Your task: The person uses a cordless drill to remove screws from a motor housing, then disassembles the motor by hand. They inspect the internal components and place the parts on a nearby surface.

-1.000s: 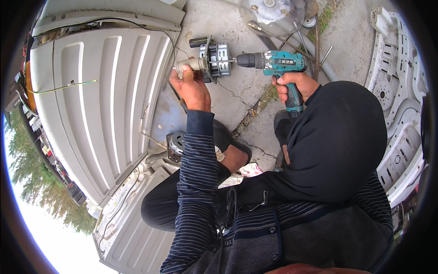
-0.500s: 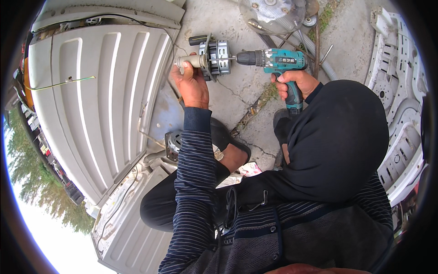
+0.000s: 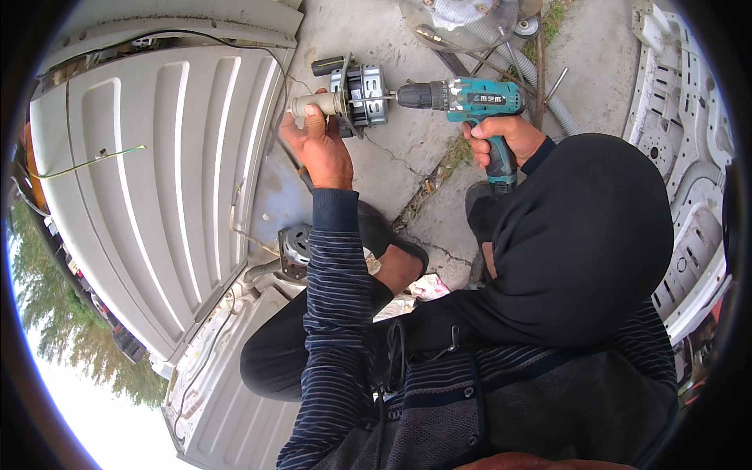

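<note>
In the head view, my left hand [image 3: 317, 149] is wrapped round a beige cylinder [image 3: 317, 104] at the left end of a silver motor assembly [image 3: 366, 94] with a black cylinder along its upper left. My right hand [image 3: 509, 137] grips the handle of a teal cordless drill [image 3: 479, 98], its index finger by the trigger. The drill lies level, its black chuck pointing left, lined up with a thin rod at the motor's right side; whether the two are locked together I cannot tell. The motor is held over cracked concrete [image 3: 403, 160].
A pale ribbed metal panel [image 3: 149, 196] fills the left. Hoses [image 3: 564, 113], rods and a translucent round part [image 3: 439, 16] lie at the top. A second motor [image 3: 294, 251] sits by my left forearm. Punched white metal panels [image 3: 689, 251] line the right. My black-clad knees frame the lower middle.
My left hand, the motor and the drill have shifted a little left and up in the picture, as has part of the background. Both grips look the same as before.
</note>
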`<state>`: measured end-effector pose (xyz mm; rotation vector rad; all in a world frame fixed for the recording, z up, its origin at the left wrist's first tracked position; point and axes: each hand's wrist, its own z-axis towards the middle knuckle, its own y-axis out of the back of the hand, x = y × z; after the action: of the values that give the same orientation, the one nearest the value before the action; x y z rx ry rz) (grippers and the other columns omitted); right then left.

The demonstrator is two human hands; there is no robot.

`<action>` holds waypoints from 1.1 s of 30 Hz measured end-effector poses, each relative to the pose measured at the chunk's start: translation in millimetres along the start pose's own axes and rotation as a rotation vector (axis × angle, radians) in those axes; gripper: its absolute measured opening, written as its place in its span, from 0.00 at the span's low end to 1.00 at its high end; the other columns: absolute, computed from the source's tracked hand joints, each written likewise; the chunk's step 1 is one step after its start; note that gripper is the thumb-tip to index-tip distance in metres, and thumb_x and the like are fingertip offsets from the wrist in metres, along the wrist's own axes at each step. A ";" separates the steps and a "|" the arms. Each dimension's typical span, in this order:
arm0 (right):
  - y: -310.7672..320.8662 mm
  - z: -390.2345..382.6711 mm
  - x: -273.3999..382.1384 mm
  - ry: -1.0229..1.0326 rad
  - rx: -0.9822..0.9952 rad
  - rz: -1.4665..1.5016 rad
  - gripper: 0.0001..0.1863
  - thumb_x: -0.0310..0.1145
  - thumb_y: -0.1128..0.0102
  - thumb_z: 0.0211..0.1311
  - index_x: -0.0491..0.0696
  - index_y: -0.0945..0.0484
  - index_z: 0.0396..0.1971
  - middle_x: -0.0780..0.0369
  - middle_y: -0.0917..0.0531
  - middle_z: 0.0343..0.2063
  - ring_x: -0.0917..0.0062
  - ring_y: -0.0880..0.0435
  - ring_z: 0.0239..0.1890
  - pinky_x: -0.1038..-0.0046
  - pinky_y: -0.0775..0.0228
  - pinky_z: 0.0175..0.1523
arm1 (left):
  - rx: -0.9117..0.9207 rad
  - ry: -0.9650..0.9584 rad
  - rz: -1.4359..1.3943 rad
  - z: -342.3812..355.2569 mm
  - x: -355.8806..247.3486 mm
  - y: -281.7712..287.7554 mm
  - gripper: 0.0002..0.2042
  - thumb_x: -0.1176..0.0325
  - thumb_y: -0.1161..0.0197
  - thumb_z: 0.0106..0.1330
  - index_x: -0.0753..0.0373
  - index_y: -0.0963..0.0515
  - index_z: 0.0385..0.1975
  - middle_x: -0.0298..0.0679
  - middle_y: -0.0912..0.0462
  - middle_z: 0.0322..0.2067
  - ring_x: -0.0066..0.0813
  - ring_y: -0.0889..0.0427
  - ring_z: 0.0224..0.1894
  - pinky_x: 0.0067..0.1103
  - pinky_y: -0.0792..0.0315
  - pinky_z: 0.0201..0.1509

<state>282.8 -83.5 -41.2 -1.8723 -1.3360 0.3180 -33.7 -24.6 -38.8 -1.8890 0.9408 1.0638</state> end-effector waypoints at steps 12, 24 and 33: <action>-5.2 15.1 -8.8 0.022 -0.040 -0.013 0.11 0.34 0.37 0.62 0.44 0.21 0.40 0.65 0.21 0.22 0.75 0.20 0.22 0.70 0.23 0.33 | 0.017 -0.041 0.004 7.1 6.9 6.3 0.18 0.71 0.42 0.79 0.59 0.41 0.62 0.54 0.21 0.60 0.39 0.19 0.58 0.36 0.25 0.66; -13.2 5.2 -8.0 -0.009 -0.022 0.057 0.13 0.34 0.38 0.62 0.43 0.21 0.42 0.65 0.23 0.22 0.74 0.20 0.23 0.69 0.24 0.34 | 0.052 -0.061 -0.005 -1.5 -4.1 1.8 0.19 0.70 0.40 0.79 0.59 0.40 0.62 0.54 0.21 0.59 0.39 0.20 0.59 0.36 0.27 0.68; -22.5 -24.8 -28.9 0.055 -0.020 0.035 0.18 0.31 0.38 0.62 0.39 0.22 0.51 0.64 0.22 0.23 0.74 0.20 0.26 0.68 0.24 0.37 | 0.049 0.146 0.174 1.3 -41.5 20.7 0.26 0.70 0.30 0.72 0.61 0.39 0.62 0.56 0.22 0.58 0.41 0.20 0.59 0.40 0.24 0.65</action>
<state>270.7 -117.4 -15.6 -1.9098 -1.2752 0.2702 -67.8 -23.1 -7.4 -1.8910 1.2226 1.0024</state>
